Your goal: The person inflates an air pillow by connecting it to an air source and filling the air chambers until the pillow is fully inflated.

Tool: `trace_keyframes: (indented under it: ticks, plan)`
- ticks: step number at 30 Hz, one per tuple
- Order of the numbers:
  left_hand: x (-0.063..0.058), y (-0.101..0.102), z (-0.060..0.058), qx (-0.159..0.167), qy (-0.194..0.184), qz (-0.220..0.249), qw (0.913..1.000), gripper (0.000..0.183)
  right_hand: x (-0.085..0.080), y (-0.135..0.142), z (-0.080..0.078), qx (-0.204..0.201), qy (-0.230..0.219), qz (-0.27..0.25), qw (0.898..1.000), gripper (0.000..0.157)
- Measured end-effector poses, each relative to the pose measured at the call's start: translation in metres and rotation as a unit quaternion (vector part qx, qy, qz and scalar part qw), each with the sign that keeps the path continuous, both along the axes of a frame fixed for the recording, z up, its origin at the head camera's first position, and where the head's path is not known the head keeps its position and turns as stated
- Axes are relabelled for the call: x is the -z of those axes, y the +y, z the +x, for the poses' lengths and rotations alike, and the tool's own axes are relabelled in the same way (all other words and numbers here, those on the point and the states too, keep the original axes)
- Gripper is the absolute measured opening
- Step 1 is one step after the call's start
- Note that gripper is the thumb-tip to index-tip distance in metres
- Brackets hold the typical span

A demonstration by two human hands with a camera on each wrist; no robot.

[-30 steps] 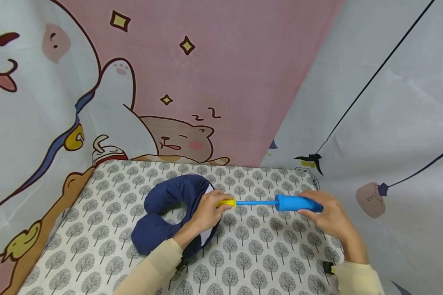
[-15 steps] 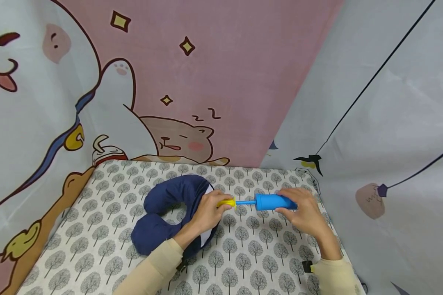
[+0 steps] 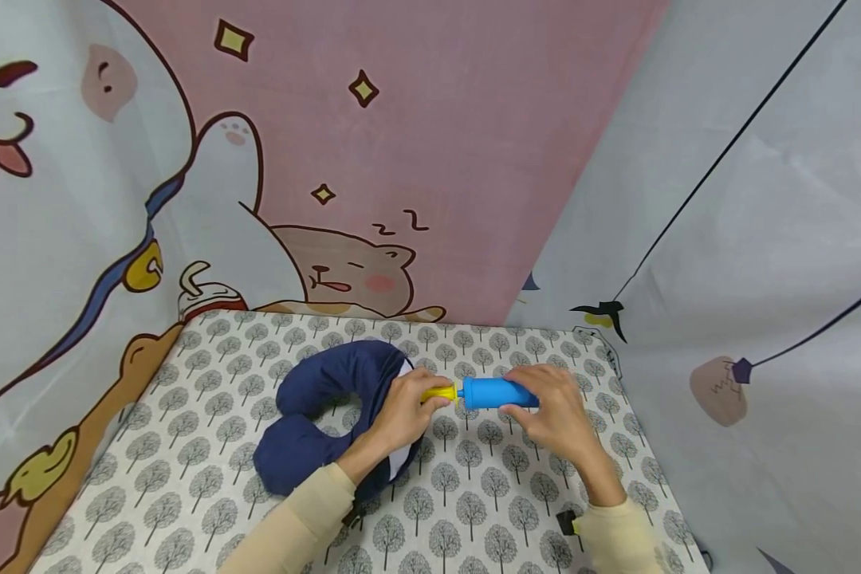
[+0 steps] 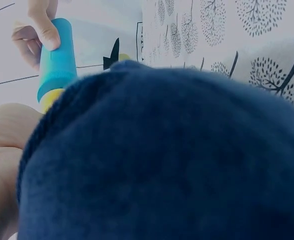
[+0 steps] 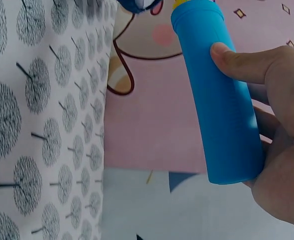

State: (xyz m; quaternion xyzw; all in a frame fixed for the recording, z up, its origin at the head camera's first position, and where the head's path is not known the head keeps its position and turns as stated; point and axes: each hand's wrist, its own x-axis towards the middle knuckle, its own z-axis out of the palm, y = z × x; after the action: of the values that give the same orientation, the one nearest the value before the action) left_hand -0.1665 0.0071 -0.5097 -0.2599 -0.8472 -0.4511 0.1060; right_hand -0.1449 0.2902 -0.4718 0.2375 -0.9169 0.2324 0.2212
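A blue hand pump point(image 3: 491, 393) lies sideways between my two hands in the head view. My left hand point(image 3: 402, 408) pinches its yellow end piece point(image 3: 438, 394) beside the white panel of a navy U-shaped neck pillow point(image 3: 308, 450). Wrapped around the blue barrel is my right hand point(image 3: 551, 406), thumb along the near side. Only a short bit of rod shows between barrel and yellow piece. The right wrist view shows the barrel point(image 5: 219, 110) up close, with fingers curled behind it. Navy fabric point(image 4: 162, 160) fills most of the left wrist view and hides much of the left hand.
A table covered with tree-print cloth point(image 3: 445, 494) lies under the hands and pillow. Behind it hangs a pink and white cartoon backdrop point(image 3: 473, 159). A pale curtain point(image 3: 782, 239) stands along the right side.
My right hand has moved left with the pump barrel, and the long exposed rod has slid almost wholly into it. My left hand and the pillow have stayed nearly still.
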Motion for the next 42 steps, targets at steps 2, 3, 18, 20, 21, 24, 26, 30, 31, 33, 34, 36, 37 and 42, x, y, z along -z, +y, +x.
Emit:
trace_keyframes:
  ticks: [2, 3, 18, 20, 21, 24, 26, 30, 31, 33, 34, 36, 37, 42]
  plan:
    - [0.0, 0.0, 0.001, -0.002, -0.003, -0.001, 1.0, 0.027, 0.001, -0.004, 0.001, 0.002, -0.002, 0.003, 1.0, 0.056]
    - [0.0, 0.0, 0.001, -0.003, -0.005, -0.002, 1.0, 0.027, 0.001, -0.005, 0.001, 0.002, -0.005, 0.004, 1.0, 0.055]
    - [0.01, -0.005, -0.007, 0.029, 0.048, 0.015, 0.9983, 0.026, -0.003, 0.044, 0.004, -0.001, -0.039, -0.005, 0.999, 0.052]
    - [0.012, -0.005, -0.008, 0.032, 0.057, 0.019, 0.9977, 0.026, -0.004, 0.053, 0.005, 0.001, -0.047, -0.009, 0.999, 0.053]
    - [0.012, -0.005, -0.008, 0.031, 0.056, 0.018, 0.9978, 0.026, -0.004, 0.058, 0.006, 0.004, -0.053, -0.009, 0.999, 0.054]
    - [0.007, -0.005, -0.005, 0.026, 0.035, 0.011, 0.999, 0.027, -0.005, 0.072, 0.007, 0.009, -0.065, -0.013, 0.998, 0.055]
    - [0.004, -0.005, -0.004, 0.019, 0.018, 0.004, 0.9996, 0.028, -0.006, 0.08, 0.006, 0.011, -0.071, -0.018, 0.997, 0.055]
    - [-0.001, -0.004, -0.002, 0.01, -0.004, -0.002, 0.9999, 0.028, -0.009, 0.095, 0.007, 0.017, -0.081, -0.026, 0.996, 0.054]
    - [-0.001, -0.004, -0.002, 0.009, -0.005, -0.002, 0.9999, 0.028, -0.009, 0.098, 0.008, 0.021, -0.085, -0.028, 0.996, 0.053]
    - [-0.001, -0.005, -0.003, 0.009, -0.004, -0.001, 0.9999, 0.028, -0.011, 0.103, 0.01, 0.029, -0.097, -0.032, 0.994, 0.052]
    - [0.0, -0.005, -0.003, 0.009, -0.003, -0.001, 1.0, 0.028, -0.012, 0.106, 0.011, 0.032, -0.102, -0.033, 0.994, 0.052]
    - [0.001, -0.005, -0.004, 0.011, 0.002, 0.0, 0.9999, 0.028, -0.014, 0.112, 0.013, 0.04, -0.115, -0.038, 0.992, 0.053]
    - [0.002, -0.006, -0.005, 0.013, 0.004, 0.0, 0.9999, 0.028, -0.014, 0.114, 0.013, 0.041, -0.119, -0.041, 0.991, 0.053]
    - [0.004, -0.005, -0.005, 0.015, 0.017, 0.005, 0.9997, 0.027, -0.012, 0.117, 0.015, 0.047, -0.105, -0.034, 0.993, 0.055]
